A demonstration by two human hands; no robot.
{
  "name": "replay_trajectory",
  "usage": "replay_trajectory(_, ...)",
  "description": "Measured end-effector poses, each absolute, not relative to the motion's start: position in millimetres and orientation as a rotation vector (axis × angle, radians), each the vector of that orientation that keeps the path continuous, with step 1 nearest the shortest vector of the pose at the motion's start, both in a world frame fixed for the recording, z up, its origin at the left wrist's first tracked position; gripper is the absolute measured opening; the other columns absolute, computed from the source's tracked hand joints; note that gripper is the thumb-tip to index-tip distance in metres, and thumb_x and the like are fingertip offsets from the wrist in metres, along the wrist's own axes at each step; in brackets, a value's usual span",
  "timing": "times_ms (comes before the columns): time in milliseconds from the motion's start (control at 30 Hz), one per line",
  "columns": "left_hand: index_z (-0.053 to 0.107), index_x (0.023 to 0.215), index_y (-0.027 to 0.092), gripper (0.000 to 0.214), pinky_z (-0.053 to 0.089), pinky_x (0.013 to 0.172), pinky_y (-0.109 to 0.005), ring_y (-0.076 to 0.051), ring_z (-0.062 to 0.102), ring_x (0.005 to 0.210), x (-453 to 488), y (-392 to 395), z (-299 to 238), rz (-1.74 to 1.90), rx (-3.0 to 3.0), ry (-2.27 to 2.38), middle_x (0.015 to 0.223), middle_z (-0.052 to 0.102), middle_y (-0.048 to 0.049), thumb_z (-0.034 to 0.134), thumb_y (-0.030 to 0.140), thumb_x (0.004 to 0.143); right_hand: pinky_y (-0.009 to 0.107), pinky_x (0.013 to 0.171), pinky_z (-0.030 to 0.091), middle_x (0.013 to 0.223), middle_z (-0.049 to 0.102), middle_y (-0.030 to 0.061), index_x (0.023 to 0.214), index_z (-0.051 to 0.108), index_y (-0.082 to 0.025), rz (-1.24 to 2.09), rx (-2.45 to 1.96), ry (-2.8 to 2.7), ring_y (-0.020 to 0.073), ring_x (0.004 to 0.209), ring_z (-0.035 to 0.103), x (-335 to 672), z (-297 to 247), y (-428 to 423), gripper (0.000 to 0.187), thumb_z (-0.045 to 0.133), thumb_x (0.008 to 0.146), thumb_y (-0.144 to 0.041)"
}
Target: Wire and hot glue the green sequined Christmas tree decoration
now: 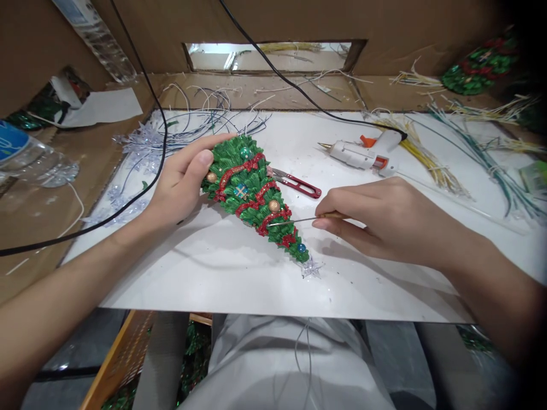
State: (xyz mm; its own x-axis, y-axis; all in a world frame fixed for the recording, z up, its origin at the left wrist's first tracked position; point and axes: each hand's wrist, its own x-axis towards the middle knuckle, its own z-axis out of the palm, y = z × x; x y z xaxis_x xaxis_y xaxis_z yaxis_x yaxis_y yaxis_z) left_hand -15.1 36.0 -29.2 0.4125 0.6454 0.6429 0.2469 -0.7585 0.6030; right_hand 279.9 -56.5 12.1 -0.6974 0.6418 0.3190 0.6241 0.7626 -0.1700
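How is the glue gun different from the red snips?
The glue gun is white with an orange trigger; the snips are red. The gun has a black cord; the snips have none. The snips' tips reach the tree; the gun lies apart. Both lie on the board.

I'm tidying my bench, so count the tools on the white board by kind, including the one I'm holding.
Glue gun: 1
Red snips: 1
Thin metal pick, pinched in the right hand: 1
Total: 3, not counting the tree in the left hand.
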Motion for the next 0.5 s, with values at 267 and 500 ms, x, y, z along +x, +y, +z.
replay_trajectory(267,0.063,0.128,0.021,0.045,0.055,0.098,-0.042,-0.023,0.067,0.113,-18.9,37.3,-30.6,1.256,2.315,0.815,0.125,0.071,-0.0043,0.037,0.047,0.102,0.026,0.05,0.028,0.065,0.062,-0.0002,0.084,0.061,-0.016,0.06,-0.917,-2.605,0.0097,0.05,0.052,282.0,8.9,-56.0,0.027,0.045,0.101,-0.03)
replay_trajectory(500,0.063,0.129,0.021,0.045,0.057,0.094,-0.039,-0.022,0.068,0.112,-19.6,37.6,-30.1,1.254,2.339,0.819,0.124,0.071,-0.0052,0.037,0.047,0.103,0.026,0.05,0.029,0.064,0.063,-0.0004,0.083,0.061,-0.017,0.113,-0.914,-2.615,0.0096,0.05,0.053,283.2,6.8,-55.3,0.028,0.044,0.101,-0.03)
